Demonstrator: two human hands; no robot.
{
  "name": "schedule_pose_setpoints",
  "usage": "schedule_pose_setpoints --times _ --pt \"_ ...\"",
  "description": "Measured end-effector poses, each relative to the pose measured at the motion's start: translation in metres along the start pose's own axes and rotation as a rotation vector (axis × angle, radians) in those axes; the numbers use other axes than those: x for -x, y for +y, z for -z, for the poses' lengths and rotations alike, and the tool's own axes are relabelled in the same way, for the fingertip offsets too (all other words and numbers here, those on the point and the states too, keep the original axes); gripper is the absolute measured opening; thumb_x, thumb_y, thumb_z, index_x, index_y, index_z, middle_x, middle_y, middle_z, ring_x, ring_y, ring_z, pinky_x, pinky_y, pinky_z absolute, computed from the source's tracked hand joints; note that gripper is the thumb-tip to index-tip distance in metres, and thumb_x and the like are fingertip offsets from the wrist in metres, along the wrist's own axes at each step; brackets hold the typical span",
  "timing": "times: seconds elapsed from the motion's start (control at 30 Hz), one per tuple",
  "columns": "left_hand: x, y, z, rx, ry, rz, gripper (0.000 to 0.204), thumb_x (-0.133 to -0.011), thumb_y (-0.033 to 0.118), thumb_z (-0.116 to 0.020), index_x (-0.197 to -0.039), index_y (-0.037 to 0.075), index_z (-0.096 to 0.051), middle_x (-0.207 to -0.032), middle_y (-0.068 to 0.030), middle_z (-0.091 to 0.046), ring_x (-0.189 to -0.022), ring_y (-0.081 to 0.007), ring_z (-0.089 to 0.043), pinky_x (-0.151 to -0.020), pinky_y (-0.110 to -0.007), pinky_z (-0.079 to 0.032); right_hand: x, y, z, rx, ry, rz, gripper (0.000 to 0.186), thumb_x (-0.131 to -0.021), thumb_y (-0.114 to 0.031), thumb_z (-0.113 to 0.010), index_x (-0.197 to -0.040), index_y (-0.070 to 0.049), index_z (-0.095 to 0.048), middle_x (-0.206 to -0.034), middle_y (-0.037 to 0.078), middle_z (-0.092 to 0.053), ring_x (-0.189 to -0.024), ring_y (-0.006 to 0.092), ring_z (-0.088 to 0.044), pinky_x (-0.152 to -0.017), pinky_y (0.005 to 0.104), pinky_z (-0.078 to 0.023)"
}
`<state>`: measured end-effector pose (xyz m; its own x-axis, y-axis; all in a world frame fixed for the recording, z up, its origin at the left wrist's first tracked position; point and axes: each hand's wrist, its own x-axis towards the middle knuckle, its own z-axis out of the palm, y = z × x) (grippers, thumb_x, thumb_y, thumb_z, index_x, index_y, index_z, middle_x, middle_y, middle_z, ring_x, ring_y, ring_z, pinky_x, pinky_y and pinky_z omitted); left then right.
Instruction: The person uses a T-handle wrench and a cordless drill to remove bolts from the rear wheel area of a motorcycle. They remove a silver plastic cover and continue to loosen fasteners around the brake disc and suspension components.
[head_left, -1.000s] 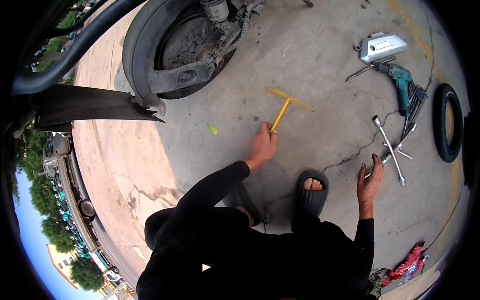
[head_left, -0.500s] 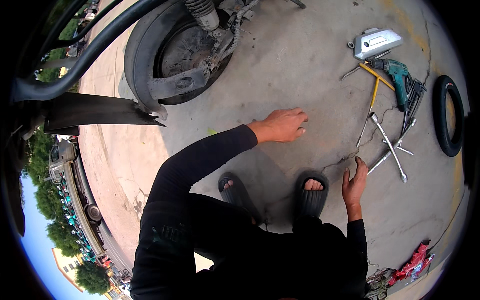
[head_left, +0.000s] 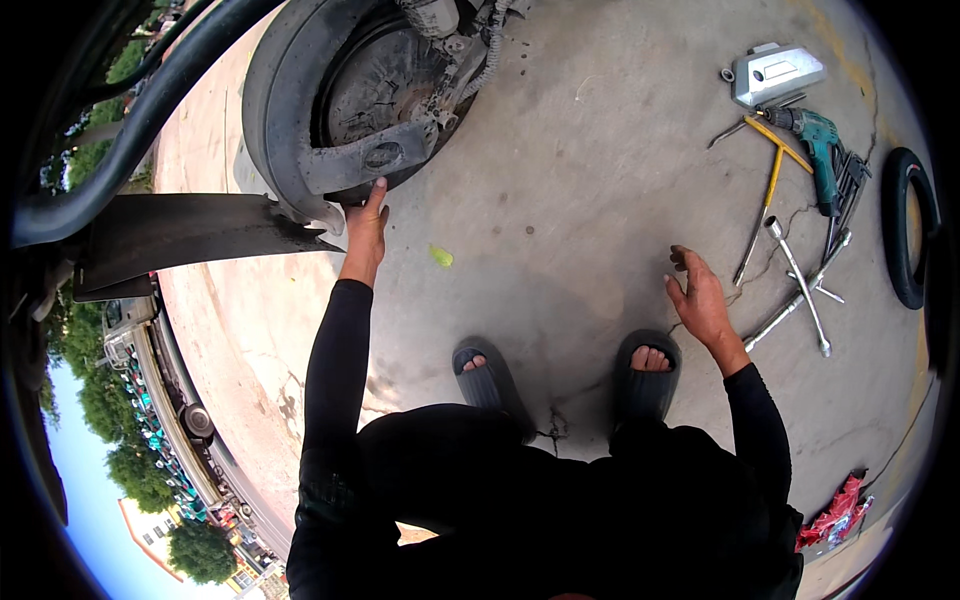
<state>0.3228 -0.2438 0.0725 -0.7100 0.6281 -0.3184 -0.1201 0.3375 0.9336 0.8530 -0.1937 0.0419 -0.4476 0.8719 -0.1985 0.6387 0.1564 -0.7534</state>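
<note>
At the upper left is a scooter's rear wheel point(head_left: 265, 120) with a black tyre and a dusty hub. My left hand point(head_left: 366, 232) grips its near edge, beside the grey metal arm point(head_left: 365, 160). The thumb shows on the near side; the other fingers are mostly hidden by the tyre. A torn black mudguard point(head_left: 200, 232) juts out just left of that wrist. Over the concrete on the right, my right hand point(head_left: 703, 302) hangs with slightly bent fingers apart and nothing in it. Nearest to it lies a silver cross wrench point(head_left: 802, 288).
Beyond the wrench lie a yellow T-handle tool point(head_left: 776, 165), a green cordless drill point(head_left: 822, 160) and a silver metal cover point(head_left: 785, 75). A black tyre point(head_left: 893, 230) lies at the far right. Red crumpled wrapping point(head_left: 835, 512) is at lower right. My sandalled feet stand on cracked concrete.
My left hand has moved left from above the bare concrete to the wheel's near edge and taken hold there. My right hand has risen and moved slightly away from my body.
</note>
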Motion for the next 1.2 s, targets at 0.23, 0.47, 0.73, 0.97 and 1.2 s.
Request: schedule_pose_setpoints --times 0.23,0.47,0.73,0.97,1.2 --pt "-0.005 0.005 0.010 0.166 0.020 -0.090 0.078 -0.083 0.017 -0.080 -0.145 0.015 -0.032 -0.147 -0.0051 -0.040 -0.134 -0.0218 -0.040 -0.111 -0.048 -0.037 0.015 -0.013 -0.017 -0.213 -0.119 -0.130 0.042 -0.086 -0.007 -0.064 -0.125 0.000 -0.053 -0.110 0.018 -0.066 -0.098 0.0318 -0.065 -0.083 0.0396 -0.052" --pt "0.002 0.016 0.027 -0.388 -0.023 -0.429 0.076 -0.091 0.030 -0.072 -0.149 0.004 -0.031 -0.148 -0.0068 -0.041 -0.132 -0.0197 -0.042 -0.109 -0.040 -0.036 -0.130 -0.118 -0.013 -0.260 -0.161 0.355 0.039 -0.088 -0.008 -0.059 -0.126 -0.002 -0.055 -0.120 0.015 -0.062 -0.094 0.0326 -0.064 -0.083 0.0401 -0.051" --pt "0.078 0.029 -0.095 -0.230 -0.328 -0.056 0.052 -0.097 0.013 -0.056 -0.143 -0.002 -0.035 -0.139 -0.0150 -0.048 -0.120 -0.0205 -0.055 -0.102 -0.032 -0.041 -0.246 -0.196 -0.099 -0.520 0.283 0.511 0.032 -0.088 -0.003 -0.053 -0.119 -0.004 -0.062 -0.113 0.014 -0.061 -0.101 0.0341 -0.061 -0.085 0.0410 -0.051" --pt "0.080 0.024 -0.154 0.349 -0.136 -0.156 0.046 -0.101 0.009 -0.045 -0.144 0.006 -0.031 -0.149 -0.0111 -0.036 -0.137 -0.0225 -0.036 -0.111 -0.045 -0.034 -0.238 -0.209 -0.121 -0.603 0.341 0.444 0.032 -0.085 -0.001 -0.053 -0.114 -0.007 -0.065 -0.106 0.013 -0.061 -0.098 0.0338 -0.062 -0.083 0.0417 -0.051" --pt "0.079 0.023 -0.184 0.726 -0.196 -0.196 0.051 -0.101 0.006 -0.040 -0.149 0.007 -0.023 -0.153 -0.0115 -0.030 -0.139 -0.0250 -0.035 -0.112 -0.045 -0.035 -0.249 -0.199 -0.102 -0.519 0.258 0.476 0.032 -0.085 -0.002 -0.053 -0.113 -0.011 -0.066 -0.102 0.014 -0.062 -0.095 0.0351 -0.063 -0.080 0.0443 -0.051"
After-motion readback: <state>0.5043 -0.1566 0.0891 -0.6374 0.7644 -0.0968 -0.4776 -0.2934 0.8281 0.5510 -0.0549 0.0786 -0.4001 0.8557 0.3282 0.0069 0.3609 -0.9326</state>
